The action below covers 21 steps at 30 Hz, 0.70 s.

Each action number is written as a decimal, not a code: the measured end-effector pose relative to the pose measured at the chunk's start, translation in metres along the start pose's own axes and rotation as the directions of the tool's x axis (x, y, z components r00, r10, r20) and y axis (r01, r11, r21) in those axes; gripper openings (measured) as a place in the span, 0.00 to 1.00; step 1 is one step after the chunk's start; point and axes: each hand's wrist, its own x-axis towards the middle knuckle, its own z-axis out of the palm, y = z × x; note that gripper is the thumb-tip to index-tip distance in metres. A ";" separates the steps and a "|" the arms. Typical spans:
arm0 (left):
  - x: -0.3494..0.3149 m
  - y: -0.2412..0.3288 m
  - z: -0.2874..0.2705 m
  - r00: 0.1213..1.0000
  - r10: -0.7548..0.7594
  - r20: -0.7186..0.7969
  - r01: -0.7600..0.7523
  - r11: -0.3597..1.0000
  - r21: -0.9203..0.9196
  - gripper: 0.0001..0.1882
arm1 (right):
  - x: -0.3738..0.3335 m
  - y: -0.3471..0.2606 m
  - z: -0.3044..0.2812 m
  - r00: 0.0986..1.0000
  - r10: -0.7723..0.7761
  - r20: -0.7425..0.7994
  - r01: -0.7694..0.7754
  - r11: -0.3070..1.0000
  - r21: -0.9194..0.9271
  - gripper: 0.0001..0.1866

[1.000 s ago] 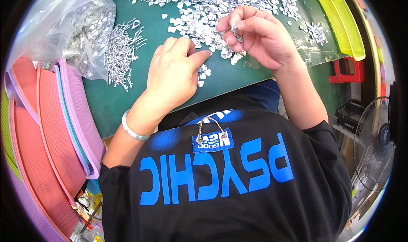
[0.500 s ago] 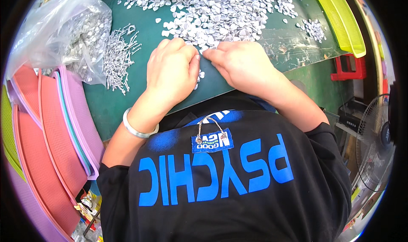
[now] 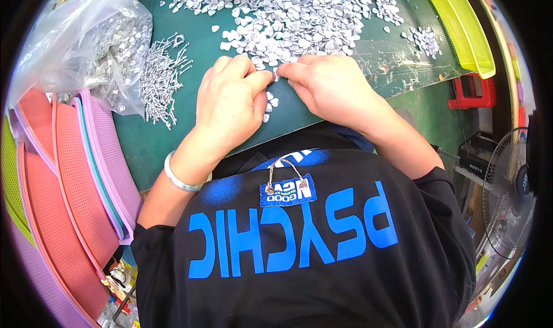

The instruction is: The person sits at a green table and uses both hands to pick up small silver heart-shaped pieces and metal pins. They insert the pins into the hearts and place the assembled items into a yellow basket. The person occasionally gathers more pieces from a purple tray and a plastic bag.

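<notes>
My left hand [image 3: 231, 100], with a pale bangle [image 3: 177, 175] at its wrist, is closed, its thumb and forefinger pinched together. My right hand [image 3: 329, 89] is closed too, and its fingertips almost meet those of the left. Between the fingertips shows a small silvery-white heart-shaped piece [image 3: 276, 76], partly covered by them. Just beyond both hands spreads a large heap of such heart-shaped pieces [image 3: 299, 25]. A few loose heart-shaped pieces [image 3: 269, 104] lie on the green table nearer to me, beside the left hand.
Left of my hands lie a pile of small metal pins [image 3: 161, 80] and a clear plastic bag [image 3: 118, 57] of pieces. Stacked pink and purple baskets [image 3: 80, 184] stand at the left. A yellow-green basket [image 3: 461, 28] sits at the right edge, above a red stool [image 3: 473, 91]; a fan [image 3: 507, 195] stands lower right.
My left hand has turned slightly, its thumb and forefinger reaching further toward the right fingertips. The right hand has barely shifted.
</notes>
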 end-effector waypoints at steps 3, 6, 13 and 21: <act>-0.006 0.001 -0.003 1.000 -0.010 0.018 0.010 1.000 -0.022 0.08 | 0.000 0.001 -0.002 0.999 -0.025 0.020 0.023 0.997 0.079 0.08; -0.008 -0.002 -0.004 1.000 -0.007 0.011 0.008 0.997 -0.073 0.07 | 0.000 0.003 0.000 0.998 -0.039 -0.042 0.044 0.990 0.135 0.06; -0.012 -0.008 -0.005 0.994 -0.052 -0.094 0.041 0.993 -0.111 0.08 | 0.008 -0.004 0.004 0.998 -0.055 -0.013 0.055 0.998 0.014 0.05; 0.003 -0.016 0.003 0.987 -0.065 -0.146 0.071 0.997 0.033 0.07 | 0.006 -0.004 0.001 0.992 -0.118 0.037 0.118 0.993 -0.018 0.06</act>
